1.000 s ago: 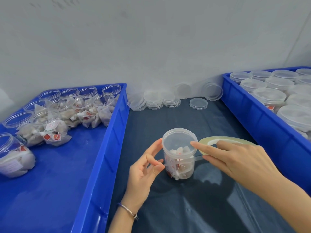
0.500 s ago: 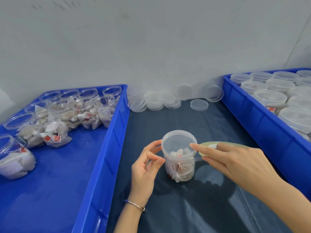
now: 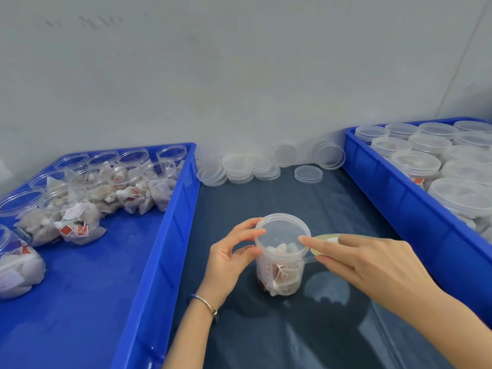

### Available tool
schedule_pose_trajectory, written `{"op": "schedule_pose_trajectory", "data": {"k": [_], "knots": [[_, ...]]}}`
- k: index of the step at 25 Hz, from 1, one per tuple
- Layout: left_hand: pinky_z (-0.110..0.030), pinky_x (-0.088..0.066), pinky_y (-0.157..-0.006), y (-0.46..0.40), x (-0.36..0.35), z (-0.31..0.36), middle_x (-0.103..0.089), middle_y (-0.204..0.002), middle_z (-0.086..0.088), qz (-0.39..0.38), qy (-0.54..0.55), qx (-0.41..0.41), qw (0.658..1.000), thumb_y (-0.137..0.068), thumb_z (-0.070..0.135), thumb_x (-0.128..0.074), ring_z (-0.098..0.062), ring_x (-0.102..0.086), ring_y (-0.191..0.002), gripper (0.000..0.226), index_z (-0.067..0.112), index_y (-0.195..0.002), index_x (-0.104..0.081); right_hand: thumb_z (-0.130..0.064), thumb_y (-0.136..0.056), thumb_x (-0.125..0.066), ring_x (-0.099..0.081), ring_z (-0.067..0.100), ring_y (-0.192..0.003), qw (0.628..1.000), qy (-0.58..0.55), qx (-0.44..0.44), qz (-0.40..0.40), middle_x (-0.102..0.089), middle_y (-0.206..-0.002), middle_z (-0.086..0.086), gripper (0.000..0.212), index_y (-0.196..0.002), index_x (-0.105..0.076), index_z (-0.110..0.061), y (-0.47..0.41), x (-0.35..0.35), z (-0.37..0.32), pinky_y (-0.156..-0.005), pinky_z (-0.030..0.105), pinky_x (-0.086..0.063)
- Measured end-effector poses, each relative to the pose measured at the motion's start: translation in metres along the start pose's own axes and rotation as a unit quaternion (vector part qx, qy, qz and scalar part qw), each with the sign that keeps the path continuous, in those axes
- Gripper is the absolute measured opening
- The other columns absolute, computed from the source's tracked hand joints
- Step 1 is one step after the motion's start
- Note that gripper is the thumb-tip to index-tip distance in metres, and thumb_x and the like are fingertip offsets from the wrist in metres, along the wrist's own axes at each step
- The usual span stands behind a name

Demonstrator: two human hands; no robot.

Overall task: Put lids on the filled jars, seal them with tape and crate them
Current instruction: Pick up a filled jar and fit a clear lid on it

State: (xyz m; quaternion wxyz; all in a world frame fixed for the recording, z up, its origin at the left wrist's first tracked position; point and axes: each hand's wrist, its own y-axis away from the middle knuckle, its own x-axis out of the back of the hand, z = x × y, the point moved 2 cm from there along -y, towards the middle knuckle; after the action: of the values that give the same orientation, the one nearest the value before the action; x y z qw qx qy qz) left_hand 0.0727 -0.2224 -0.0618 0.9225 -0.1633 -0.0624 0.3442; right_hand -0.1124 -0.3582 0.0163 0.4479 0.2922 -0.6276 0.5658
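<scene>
**Left hand closing in on the lidded jar**

Head view: compared with a second ago, the left hand (image 3: 229,259) is sitting closer against the jar (image 3: 281,265), its fingers now curling round the rim of the lid (image 3: 282,231) and its thumb pressing the jar's wall, so its grip is pinching the jar. The jar, filled with tea bags, is standing upright on the dark tabletop (image 3: 266,203), between the two blue crates. The right hand (image 3: 372,265) is reaching in from the right, its forefinger touching the lid's right edge, while its grip is holding the tape roll (image 3: 326,239) just right of the jar; a clear strip is running from the roll to the jar's side. Open filled jars (image 3: 106,187) are standing in the left crate (image 3: 175,219). Lidded jars (image 3: 415,163) are filling the right crate (image 3: 399,198). Spare lids (image 3: 239,169) are lying stacked at the far edge against the wall.
</scene>
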Motion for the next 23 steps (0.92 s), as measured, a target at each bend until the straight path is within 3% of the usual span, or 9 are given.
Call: {"op": "schedule_pose_trajectory", "data": {"k": [2,8,10,12,14,15,18,20,23], "knots": [[-0.018,-0.048,-0.091,-0.004,0.002,-0.001,-0.063,-0.126,0.011,-0.018,0.019,0.014,1.000,-0.078,0.011,-0.065,-0.008,-0.056,-0.121,0.030,0.016,-0.108,-0.068,-0.048,-0.096,-0.025,-0.024,0.002,-0.046,1.000,0.000,0.002,-0.002,-0.048,-0.054,-0.017,0.046,-0.112,-0.068,-0.044,-0.001,-0.001,-0.001,-0.046,0.014,0.005],[-0.052,-0.043,-0.104,-0.006,0.006,0.001,-0.066,-0.123,0.001,0.015,0.048,0.040,0.998,-0.083,0.016,-0.065,-0.019,-0.058,-0.120,0.025,0.014,-0.106,-0.074,-0.048,-0.089,-0.034,-0.042,0.008,-0.035,1.000,-0.010,0.004,-0.007,-0.053,-0.056,-0.017,0.041,-0.110,-0.069,-0.045,-0.002,-0.001,-0.003,-0.043,0.014,-0.001],[-0.045,-0.042,-0.106,-0.003,0.002,0.003,-0.058,-0.134,0.003,-0.029,0.012,0.030,0.999,-0.079,0.025,-0.074,-0.016,-0.051,-0.127,0.039,0.012,-0.115,-0.065,-0.049,-0.089,-0.033,-0.045,0.009,-0.035,1.000,-0.012,0.007,-0.006,-0.055,-0.058,-0.018,0.041,-0.111,-0.068,-0.045,-0.002,-0.002,-0.003,-0.042,0.014,-0.002],[-0.027,-0.040,-0.105,0.004,-0.017,0.003,-0.044,-0.139,0.019,-0.068,-0.059,0.025,0.996,-0.059,0.032,-0.083,-0.006,-0.041,-0.133,0.072,0.029,-0.122,-0.050,-0.051,-0.090,-0.034,-0.045,0.010,-0.035,1.000,-0.027,0.002,-0.006,-0.053,-0.057,-0.018,0.041,-0.113,-0.067,-0.047,-0.002,-0.007,-0.001,-0.041,0.015,-0.004],[-0.023,-0.041,-0.101,0.009,-0.036,0.004,-0.045,-0.124,0.030,-0.008,-0.105,0.022,0.994,-0.049,0.040,-0.088,0.002,-0.040,-0.129,0.078,0.043,-0.112,-0.042,-0.060,-0.091,-0.031,-0.048,0.008,-0.042,0.998,-0.036,-0.016,-0.057,-0.052,-0.060,-0.016,0.040,-0.124,-0.053,-0.057,-0.001,-0.010,0.001,-0.039,0.017,-0.010],[-0.028,-0.043,-0.100,0.009,-0.041,0.003,-0.047,-0.118,0.029,0.024,-0.111,0.014,0.993,-0.050,0.042,-0.087,0.002,-0.042,-0.126,0.074,0.044,-0.108,-0.042,-0.066,-0.090,-0.025,-0.050,0.006,-0.050,0.995,-0.039,-0.025,-0.085,-0.053,-0.066,-0.017,0.042,-0.131,-0.035,-0.066,0.001,-0.013,0.004,-0.041,0.018,-0.018],[-0.046,-0.047,-0.098,0.006,-0.039,-0.001,-0.053,-0.119,0.015,0.042,-0.115,-0.004,0.992,-0.054,0.035,-0.087,-0.006,-0.048,-0.124,0.069,0.036,-0.108,-0.044,-0.069,-0.087,-0.028,-0.049,0.007,-0.067,0.976,-0.122,-0.061,-0.168,-0.053,-0.076,-0.017,0.065,-0.129,0.022,-0.069,0.018,-0.033,0.008,-0.059,0.020,-0.038],[-0.049,-0.047,-0.097,0.005,-0.035,-0.004,-0.055,-0.121,0.009,0.038,-0.111,-0.002,0.993,-0.053,0.033,-0.088,-0.006,-0.049,-0.124,0.070,0.037,-0.107,-0.044,-0.068,-0.087,-0.034,-0.048,0.006,-0.067,0.961,-0.171,-0.074,-0.204,-0.057,-0.076,-0.015,0.075,-0.129,0.028,-0.065,0.025,-0.042,0.014,-0.067,0.018,-0.041],[-0.047,-0.049,-0.095,0.005,-0.034,-0.003,-0.055,-0.121,0.013,0.034,-0.123,0.007,0.992,-0.051,0.037,-0.089,-0.003,-0.048,-0.124,0.071,0.044,-0.105,-0.043,-0.068,-0.088,-0.028,-0.049,-0.003,-0.089,0.923,-0.272,-0.103,-0.253,-0.064,-0.092,-0.015,0.061,-0.133,0.013,-0.068,0.042,-0.047,0.030,-0.091,0.011,-0.032]]}}
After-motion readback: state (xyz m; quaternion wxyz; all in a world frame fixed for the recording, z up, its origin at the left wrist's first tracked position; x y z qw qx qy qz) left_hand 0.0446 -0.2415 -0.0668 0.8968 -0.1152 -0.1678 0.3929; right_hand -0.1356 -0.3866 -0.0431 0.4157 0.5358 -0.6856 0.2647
